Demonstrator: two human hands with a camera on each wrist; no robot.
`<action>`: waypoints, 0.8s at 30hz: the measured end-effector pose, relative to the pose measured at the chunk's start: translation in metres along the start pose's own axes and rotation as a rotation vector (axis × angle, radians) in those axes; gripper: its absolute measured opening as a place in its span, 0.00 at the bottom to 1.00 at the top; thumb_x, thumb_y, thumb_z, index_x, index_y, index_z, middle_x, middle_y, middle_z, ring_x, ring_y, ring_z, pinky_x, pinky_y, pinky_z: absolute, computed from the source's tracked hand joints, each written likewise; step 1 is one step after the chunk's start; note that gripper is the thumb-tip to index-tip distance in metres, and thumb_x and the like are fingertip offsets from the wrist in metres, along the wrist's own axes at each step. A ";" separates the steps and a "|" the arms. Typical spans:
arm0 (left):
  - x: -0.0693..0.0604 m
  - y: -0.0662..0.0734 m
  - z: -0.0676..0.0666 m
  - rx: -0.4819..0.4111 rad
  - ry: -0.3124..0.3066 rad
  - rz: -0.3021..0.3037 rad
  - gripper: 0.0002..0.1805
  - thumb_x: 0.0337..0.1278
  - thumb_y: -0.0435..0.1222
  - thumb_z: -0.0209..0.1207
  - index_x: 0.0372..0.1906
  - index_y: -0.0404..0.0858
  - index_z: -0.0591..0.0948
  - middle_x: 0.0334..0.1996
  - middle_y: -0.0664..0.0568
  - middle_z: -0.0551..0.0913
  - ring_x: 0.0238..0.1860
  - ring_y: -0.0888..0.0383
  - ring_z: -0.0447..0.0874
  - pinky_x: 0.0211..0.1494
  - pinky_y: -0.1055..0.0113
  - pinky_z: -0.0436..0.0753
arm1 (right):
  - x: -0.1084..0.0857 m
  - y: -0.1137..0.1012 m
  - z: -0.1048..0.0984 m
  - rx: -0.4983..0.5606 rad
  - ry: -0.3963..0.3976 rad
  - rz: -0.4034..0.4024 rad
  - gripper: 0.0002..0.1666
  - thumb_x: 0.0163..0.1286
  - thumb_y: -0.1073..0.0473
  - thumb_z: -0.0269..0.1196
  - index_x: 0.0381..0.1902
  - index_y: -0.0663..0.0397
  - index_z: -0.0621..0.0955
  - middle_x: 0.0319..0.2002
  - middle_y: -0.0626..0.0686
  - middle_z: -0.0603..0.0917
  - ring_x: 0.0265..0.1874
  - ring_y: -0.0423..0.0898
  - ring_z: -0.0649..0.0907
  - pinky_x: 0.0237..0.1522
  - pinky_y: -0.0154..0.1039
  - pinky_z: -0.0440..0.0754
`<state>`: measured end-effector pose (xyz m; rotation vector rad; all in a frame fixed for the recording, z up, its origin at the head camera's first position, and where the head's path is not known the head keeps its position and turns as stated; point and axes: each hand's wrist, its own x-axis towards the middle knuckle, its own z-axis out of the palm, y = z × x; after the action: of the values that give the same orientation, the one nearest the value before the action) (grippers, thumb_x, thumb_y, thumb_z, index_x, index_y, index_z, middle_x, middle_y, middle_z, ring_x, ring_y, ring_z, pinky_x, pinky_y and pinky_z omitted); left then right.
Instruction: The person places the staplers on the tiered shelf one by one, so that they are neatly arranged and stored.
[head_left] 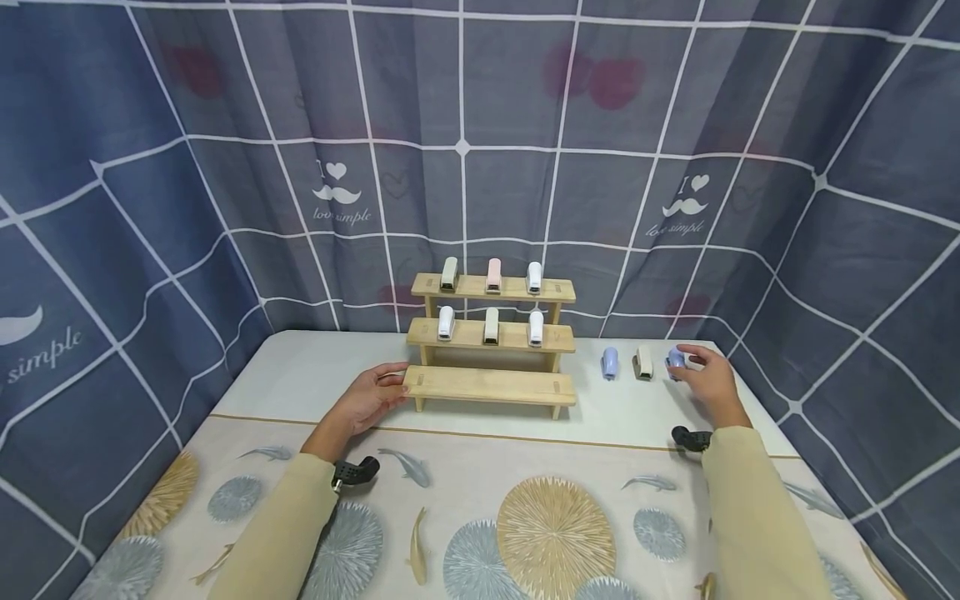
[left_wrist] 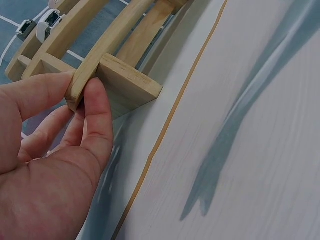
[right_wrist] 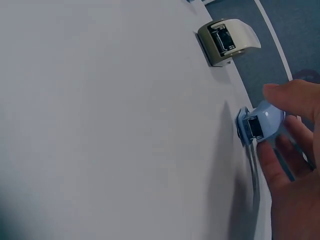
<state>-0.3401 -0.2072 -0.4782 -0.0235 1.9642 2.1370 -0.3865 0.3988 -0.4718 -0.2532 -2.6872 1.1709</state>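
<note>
Right hand (head_left: 708,385) has its thumb and fingers bent around the blue stapler (right_wrist: 271,119), thumb to one side and fingertips to the other, its grasp drawn in to about the stapler's own width. That stapler stands on the tabletop (head_left: 300,375), right of the wooden rack (head_left: 487,383) and farthest from it in a row of three. It looks like hard, smooth plastic: probably light and stiff, a little slippery, and unlikely to break. A pinch across both flanks of the body seems best; squeezing the top toward the base would likely work the spring.

Nearer the rack in the same row come a beige stapler (head_left: 642,364), then a periwinkle stapler (head_left: 610,363).

At the rack's left end, the left hand (head_left: 371,400) pinches the tip of the lowest board between thumb and finger. The rack looks rigid but light enough to slide if knocked, so its board end makes a sensible hold.

On the rack's top tier stand a grey-green stapler (head_left: 448,275), a pink stapler (head_left: 493,275) and a pale stapler (head_left: 534,277); its middle tier bears a cream stapler (head_left: 491,326) between two white staplers (head_left: 446,323).
</note>
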 end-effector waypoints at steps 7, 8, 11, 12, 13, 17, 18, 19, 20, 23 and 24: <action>-0.001 -0.001 0.000 -0.009 -0.008 0.005 0.36 0.66 0.21 0.58 0.77 0.30 0.62 0.47 0.53 0.81 0.43 0.63 0.86 0.49 0.71 0.88 | 0.007 0.001 -0.003 0.005 -0.084 0.014 0.40 0.68 0.61 0.68 0.75 0.60 0.68 0.68 0.74 0.71 0.67 0.69 0.73 0.48 0.48 0.82; -0.001 0.000 0.000 -0.010 -0.009 0.005 0.36 0.66 0.21 0.58 0.77 0.29 0.62 0.47 0.53 0.81 0.43 0.62 0.86 0.49 0.71 0.89 | 0.008 0.002 -0.003 0.009 -0.095 0.016 0.41 0.68 0.61 0.68 0.76 0.60 0.67 0.68 0.74 0.72 0.66 0.69 0.74 0.47 0.46 0.81; -0.001 0.000 0.001 -0.009 -0.005 0.000 0.36 0.66 0.21 0.59 0.77 0.29 0.61 0.47 0.52 0.81 0.42 0.62 0.86 0.50 0.71 0.89 | 0.012 0.006 -0.004 0.000 -0.127 0.023 0.43 0.69 0.61 0.67 0.78 0.60 0.64 0.68 0.74 0.71 0.65 0.68 0.74 0.46 0.43 0.80; -0.001 0.000 0.001 -0.009 -0.001 -0.003 0.36 0.66 0.21 0.59 0.77 0.30 0.62 0.48 0.52 0.81 0.42 0.62 0.86 0.50 0.70 0.89 | 0.013 0.007 -0.004 0.000 -0.135 0.024 0.43 0.69 0.61 0.67 0.78 0.60 0.63 0.68 0.74 0.71 0.65 0.68 0.73 0.47 0.43 0.80; -0.001 0.001 0.002 -0.008 0.002 -0.005 0.36 0.66 0.21 0.59 0.77 0.30 0.62 0.48 0.51 0.81 0.42 0.62 0.86 0.50 0.70 0.89 | 0.014 0.008 -0.004 0.002 -0.144 0.024 0.44 0.69 0.61 0.67 0.78 0.61 0.62 0.69 0.75 0.70 0.66 0.68 0.73 0.48 0.45 0.80; -0.002 0.001 0.002 -0.005 0.009 -0.011 0.36 0.66 0.22 0.59 0.77 0.30 0.63 0.48 0.51 0.81 0.42 0.62 0.86 0.51 0.70 0.89 | 0.019 0.010 -0.004 0.010 -0.176 0.036 0.45 0.69 0.62 0.66 0.79 0.60 0.60 0.72 0.74 0.66 0.68 0.70 0.71 0.55 0.53 0.80; -0.002 0.001 0.002 -0.004 0.007 -0.011 0.36 0.66 0.22 0.59 0.77 0.30 0.63 0.48 0.51 0.81 0.42 0.62 0.86 0.51 0.71 0.89 | 0.020 0.010 -0.004 0.016 -0.181 0.039 0.46 0.69 0.62 0.66 0.79 0.60 0.59 0.73 0.74 0.65 0.69 0.70 0.70 0.57 0.54 0.80; -0.001 0.001 0.002 -0.006 0.006 -0.009 0.36 0.66 0.22 0.59 0.77 0.30 0.63 0.48 0.51 0.81 0.42 0.62 0.86 0.50 0.71 0.89 | 0.021 0.011 -0.004 0.023 -0.187 0.043 0.46 0.69 0.62 0.66 0.80 0.60 0.59 0.74 0.73 0.64 0.70 0.70 0.69 0.59 0.56 0.79; -0.001 0.001 0.001 -0.006 0.004 -0.008 0.36 0.66 0.22 0.59 0.77 0.30 0.63 0.48 0.52 0.81 0.42 0.62 0.86 0.50 0.71 0.89 | 0.021 0.012 -0.003 0.029 -0.191 0.046 0.46 0.69 0.63 0.66 0.80 0.60 0.59 0.74 0.73 0.63 0.70 0.71 0.69 0.61 0.58 0.79; -0.001 0.000 0.001 -0.007 0.002 -0.005 0.36 0.66 0.21 0.59 0.77 0.30 0.62 0.47 0.52 0.81 0.42 0.62 0.86 0.49 0.71 0.89 | 0.021 0.013 -0.003 0.049 -0.195 0.036 0.46 0.69 0.65 0.65 0.79 0.62 0.59 0.75 0.72 0.62 0.72 0.72 0.68 0.66 0.63 0.77; 0.000 0.000 0.000 -0.008 0.003 -0.005 0.36 0.66 0.21 0.59 0.77 0.30 0.62 0.47 0.52 0.81 0.42 0.62 0.86 0.49 0.71 0.89 | 0.021 0.014 -0.003 0.059 -0.198 0.041 0.46 0.69 0.65 0.65 0.80 0.61 0.58 0.76 0.72 0.62 0.72 0.72 0.67 0.68 0.65 0.75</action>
<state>-0.3397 -0.2069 -0.4782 -0.0324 1.9547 2.1432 -0.4048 0.4153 -0.4775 -0.1940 -2.8217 1.3514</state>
